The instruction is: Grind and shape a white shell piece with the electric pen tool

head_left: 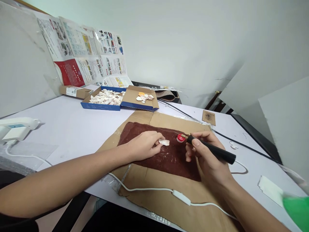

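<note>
My left hand rests on a dark brown cloth pad, pinching a small, flat, whitish shell-like piece between thumb and fingers. My right hand grips a corded pen tool with a black handle, much like a soldering iron. Its thin metal tip points left, over or just behind a small round red-and-white pot; whether they touch I cannot tell. The tip is apart from the whitish piece. Pale dust and scratches mark the pad near my left hand.
Behind the pad, a blue box holds many whitish pieces, and its open cardboard lid carries several more. A white cord with an inline switch crosses the brown paper in front. At the left lies a white power strip.
</note>
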`<action>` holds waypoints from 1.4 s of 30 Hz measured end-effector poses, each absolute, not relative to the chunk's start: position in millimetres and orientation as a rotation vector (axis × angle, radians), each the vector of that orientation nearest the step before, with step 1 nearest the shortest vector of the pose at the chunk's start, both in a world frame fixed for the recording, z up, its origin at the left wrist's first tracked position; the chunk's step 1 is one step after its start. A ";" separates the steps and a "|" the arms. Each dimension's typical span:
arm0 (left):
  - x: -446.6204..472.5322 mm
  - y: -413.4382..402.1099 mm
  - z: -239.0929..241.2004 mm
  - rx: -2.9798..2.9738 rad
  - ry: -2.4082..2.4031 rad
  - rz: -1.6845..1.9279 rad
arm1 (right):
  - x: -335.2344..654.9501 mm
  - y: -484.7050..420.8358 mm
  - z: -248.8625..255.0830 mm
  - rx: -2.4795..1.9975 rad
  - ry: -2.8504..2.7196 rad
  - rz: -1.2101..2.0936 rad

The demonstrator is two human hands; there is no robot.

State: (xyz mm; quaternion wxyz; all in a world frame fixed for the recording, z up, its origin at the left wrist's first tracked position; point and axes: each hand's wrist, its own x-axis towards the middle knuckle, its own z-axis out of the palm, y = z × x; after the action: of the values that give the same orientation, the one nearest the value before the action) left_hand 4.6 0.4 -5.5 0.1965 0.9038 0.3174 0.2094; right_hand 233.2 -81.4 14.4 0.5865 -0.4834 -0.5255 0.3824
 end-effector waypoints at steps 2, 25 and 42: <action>3.7 -0.1 -2.2 2.517 0.888 0.578 | 228.0 -82.5 12.7 -1.113 -1.215 0.977; -7.7 6.1 20.7 2.388 0.940 0.277 | 226.1 -74.7 12.8 -1.200 -1.400 1.202; -11.3 14.4 24.0 2.347 0.877 0.198 | 219.2 -68.4 15.1 -1.164 -1.158 1.338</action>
State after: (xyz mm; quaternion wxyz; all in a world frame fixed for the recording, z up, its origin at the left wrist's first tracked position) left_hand -11.3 14.4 24.0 0.3092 0.8880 0.3320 0.0749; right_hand 219.2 -68.4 15.1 0.4897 -0.4792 -0.4767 0.5508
